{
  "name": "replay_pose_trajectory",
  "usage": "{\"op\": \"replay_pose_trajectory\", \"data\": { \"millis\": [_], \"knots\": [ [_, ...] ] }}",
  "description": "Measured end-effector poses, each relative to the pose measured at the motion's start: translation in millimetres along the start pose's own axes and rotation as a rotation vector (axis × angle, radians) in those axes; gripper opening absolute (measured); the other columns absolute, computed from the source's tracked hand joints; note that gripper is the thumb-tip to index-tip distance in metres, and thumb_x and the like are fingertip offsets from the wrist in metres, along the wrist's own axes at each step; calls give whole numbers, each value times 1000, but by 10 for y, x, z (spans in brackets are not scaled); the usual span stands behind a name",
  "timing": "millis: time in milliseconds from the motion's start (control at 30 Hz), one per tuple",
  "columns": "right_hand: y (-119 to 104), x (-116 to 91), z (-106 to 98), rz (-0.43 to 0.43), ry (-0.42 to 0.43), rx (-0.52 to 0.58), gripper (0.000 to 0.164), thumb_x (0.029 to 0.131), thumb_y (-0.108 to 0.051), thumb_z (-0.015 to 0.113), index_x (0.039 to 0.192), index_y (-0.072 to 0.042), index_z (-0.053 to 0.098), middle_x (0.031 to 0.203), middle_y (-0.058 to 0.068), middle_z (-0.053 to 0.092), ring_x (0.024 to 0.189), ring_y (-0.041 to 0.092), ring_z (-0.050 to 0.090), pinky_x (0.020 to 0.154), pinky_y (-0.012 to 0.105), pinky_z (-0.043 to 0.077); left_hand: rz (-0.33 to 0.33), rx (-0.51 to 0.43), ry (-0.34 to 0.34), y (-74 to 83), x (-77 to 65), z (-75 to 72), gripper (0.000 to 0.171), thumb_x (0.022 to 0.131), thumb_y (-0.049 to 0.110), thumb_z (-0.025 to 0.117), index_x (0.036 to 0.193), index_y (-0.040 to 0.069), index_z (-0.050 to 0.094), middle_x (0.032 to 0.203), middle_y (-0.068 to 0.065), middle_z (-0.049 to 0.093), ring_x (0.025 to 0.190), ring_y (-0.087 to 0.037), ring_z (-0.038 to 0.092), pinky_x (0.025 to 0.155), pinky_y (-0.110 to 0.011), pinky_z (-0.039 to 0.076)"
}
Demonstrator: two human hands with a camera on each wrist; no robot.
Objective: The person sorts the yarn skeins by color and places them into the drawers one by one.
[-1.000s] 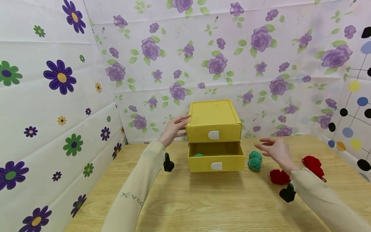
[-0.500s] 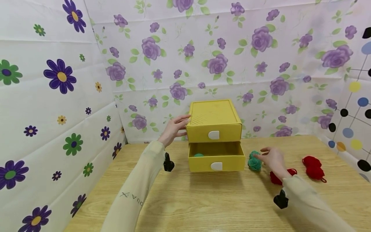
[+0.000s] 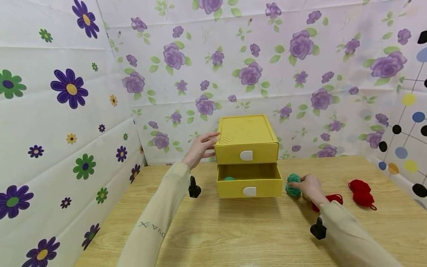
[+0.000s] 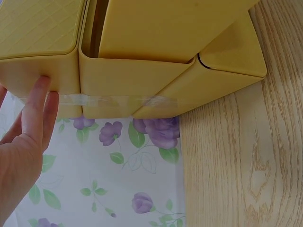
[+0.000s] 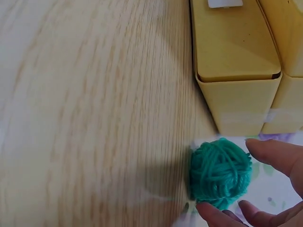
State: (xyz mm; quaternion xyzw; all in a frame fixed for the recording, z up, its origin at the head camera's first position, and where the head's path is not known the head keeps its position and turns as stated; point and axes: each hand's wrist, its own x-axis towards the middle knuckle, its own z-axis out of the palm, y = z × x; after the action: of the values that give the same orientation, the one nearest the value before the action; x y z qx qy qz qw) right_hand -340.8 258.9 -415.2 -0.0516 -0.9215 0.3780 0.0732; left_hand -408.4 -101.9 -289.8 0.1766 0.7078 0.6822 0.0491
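Head view: green yarn [image 3: 293,178] is lying on the desk [image 3: 233,231], right of the yellow drawer unit [image 3: 248,147], long axis running front-to-back; nearer right hand [image 3: 311,186] is bracketing it from the right, fingers spread, contact unclear; left hand [image 3: 199,147] is touching the unit, fingers extended

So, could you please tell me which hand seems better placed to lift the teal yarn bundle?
Probably the right hand: its fingers and thumb flank the bundle; the left hand touches the yellow boxy drawer unit.
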Motion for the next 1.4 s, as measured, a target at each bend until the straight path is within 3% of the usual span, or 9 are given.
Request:
{"op": "replay_pose_trajectory", "data": {
  "millis": [200, 300, 367, 433, 533, 700, 867, 1067, 1400],
  "knots": [
    [21, 31, 41, -6, 0, 19, 53, 79, -28, 70, 53, -13, 26, 49, -4, 20, 44, 9, 19, 44, 24, 20, 5, 2, 5, -4, 3, 2, 38, 90, 23, 59, 127, 15, 55, 121, -6, 50, 96, -27, 54, 78, -39, 48],
    [22, 42, 46, 5, -5, 9, 47, 78, -25, 71, 55, -6, 35, 52, 1, 27, 49, 14, 27, 45, 27, 27, -3, -1, 3, -4, 6, 1, 38, 90, 24, 59, 127, 15, 54, 122, -6, 50, 95, -26, 54, 79, -39, 47],
    [24, 46, 43, 16, -17, 6, 36, 79, -22, 70, 67, 6, 50, 60, 14, 44, 57, 21, 42, 51, 29, 39, -11, -9, 0, 5, 1, 1, 39, 90, 24, 59, 128, 15, 54, 122, -6, 50, 95, -25, 54, 80, -40, 47],
    [31, 51, 34, 36, -34, 16, 36, 81, -17, 67, 91, 16, 56, 84, 28, 54, 74, 31, 52, 62, 35, 47, -17, -18, -12, 30, -19, 2, 40, 90, 23, 58, 129, 14, 53, 124, -8, 48, 95, -25, 53, 82, -42, 46],
    [31, 42, 12, 52, -43, 35, 46, 83, -12, 64, 113, 19, 49, 112, 35, 48, 93, 39, 51, 72, 41, 47, -19, -13, -35, 104, -78, 22, 42, 92, 20, 56, 132, 10, 49, 126, -10, 46, 95, -25, 53, 83, -42, 45],
    [-1, 15, -32, 12, -1, 93, 37, 83, -7, 63, 109, 17, 54, 106, 31, 53, 90, 38, 52, 70, 41, 48, -17, 0, -42, 179, -139, 46, 43, 93, 18, 54, 133, 7, 46, 127, -11, 46, 94, -24, 53, 81, -39, 46],
    [-72, 1, -78, -15, 25, 157, 30, 83, -4, 63, 106, 15, 58, 98, 27, 58, 85, 35, 54, 66, 38, 49, -8, -16, -20, 88, -69, 23, 41, 92, 20, 57, 130, 11, 51, 124, -8, 49, 93, -24, 54, 78, -38, 48],
    [-160, 19, -205, -21, 8, 166, 32, 84, -6, 63, 109, 13, 57, 99, 25, 58, 83, 33, 55, 64, 35, 49, 10, -3, -3, -25, -3, -4, 38, 91, 24, 58, 127, 16, 54, 121, -6, 50, 95, -26, 53, 77, -38, 48],
    [-205, 71, -504, -108, -33, 259, 38, 84, -10, 64, 114, 12, 56, 101, 20, 59, 79, 19, 57, 71, 38, 50, 14, -2, 2, -20, -9, -3, 37, 90, 25, 59, 126, 16, 55, 120, -6, 52, 94, -25, 54, 77, -37, 48]
  ]
}}
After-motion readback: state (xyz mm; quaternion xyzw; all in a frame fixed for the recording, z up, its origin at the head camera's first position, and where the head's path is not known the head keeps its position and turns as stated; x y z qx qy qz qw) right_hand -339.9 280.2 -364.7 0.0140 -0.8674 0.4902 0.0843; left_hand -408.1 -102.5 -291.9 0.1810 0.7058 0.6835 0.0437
